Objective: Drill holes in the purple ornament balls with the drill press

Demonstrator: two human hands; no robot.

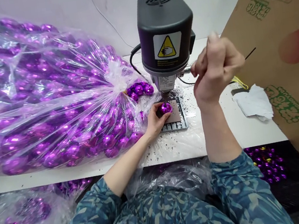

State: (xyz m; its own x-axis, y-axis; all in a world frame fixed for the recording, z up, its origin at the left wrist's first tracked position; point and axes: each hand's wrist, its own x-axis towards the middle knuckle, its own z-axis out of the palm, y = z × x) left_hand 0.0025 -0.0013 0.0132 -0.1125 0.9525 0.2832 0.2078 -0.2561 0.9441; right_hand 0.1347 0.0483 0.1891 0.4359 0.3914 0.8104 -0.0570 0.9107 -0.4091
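My left hand [155,121] is shut on a shiny purple ornament ball [165,108], pressing it onto a brown pad [176,112]. That pad lies on a grooved metal drill base [174,126], directly beneath the chuck of a black bench drill head [166,31]. The ball's underside is hidden by my fingers. Raised to the right of the drill, my right hand [215,67] grips a thin dark lever [250,53] that runs out from a silver hub [187,70] on the drill's side. Black specks of debris lie scattered around the base.
A large clear bag of purple balls [38,94] fills the white table's [241,130] left side, with several loose ones [138,90] behind it. A cardboard sheet [277,53] and white cloth [254,103] stand right. Bagged and loose ornaments [268,164] lie below the table.
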